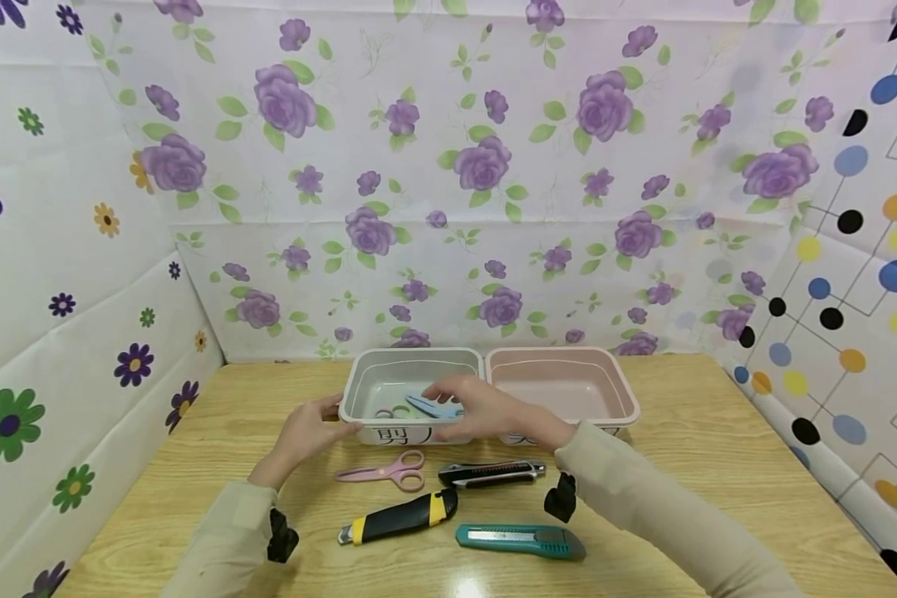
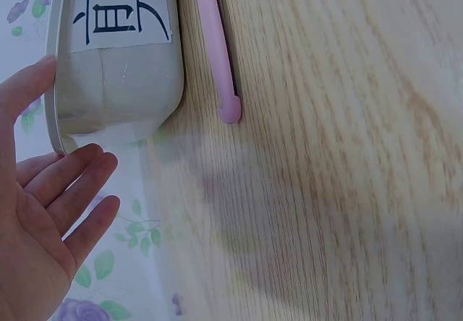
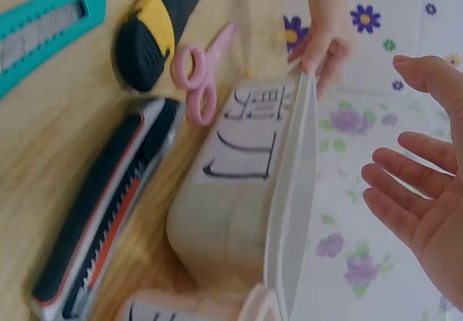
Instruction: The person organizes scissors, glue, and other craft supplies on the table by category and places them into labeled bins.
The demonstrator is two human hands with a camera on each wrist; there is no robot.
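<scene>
A grey plastic bin (image 1: 419, 355) with a large printed character on its front stands at the back of the table. My left hand (image 1: 308, 432) holds its left end, thumb and fingers at the rim corner. My right hand (image 1: 478, 405) hovers over the bin's front right part, fingers spread and holding nothing in the right wrist view. Below it, light blue scissors (image 1: 422, 405) lie in the bin beside green-handled scissors (image 1: 401, 410) and another small handle loop. Pink scissors (image 1: 399, 472) lie on the table before the bin.
A pink bin (image 1: 624, 390) stands right against the grey one. In front lie a black-and-silver utility knife (image 1: 492, 473), a yellow-and-black utility knife (image 1: 399, 518) and a teal utility knife (image 1: 519, 540). Floral cloth (image 1: 433, 166) hangs behind the wooden table (image 1: 680, 465).
</scene>
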